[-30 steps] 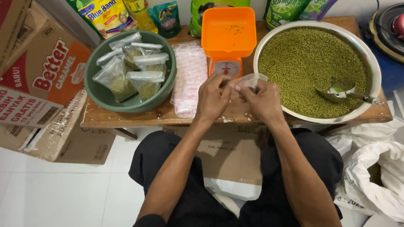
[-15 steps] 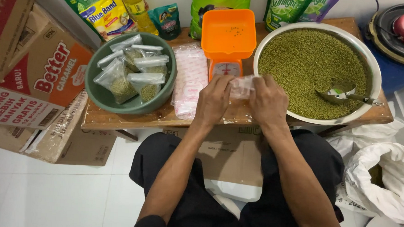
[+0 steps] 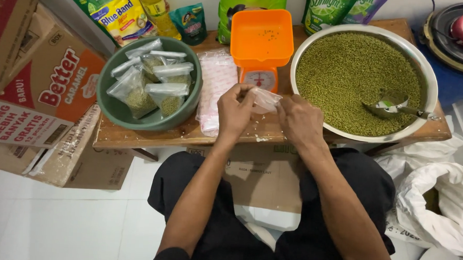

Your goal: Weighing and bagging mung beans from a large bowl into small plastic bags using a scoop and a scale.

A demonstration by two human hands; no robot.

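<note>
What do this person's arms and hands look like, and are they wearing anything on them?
Both forearms are bare from the elbows down, and the left hand and right hand wear no gloves. No watch, ring or bracelet shows. At the bottom edge, dark sleeve ends appear near the upper arms, matching the dark trousers below.
</note>
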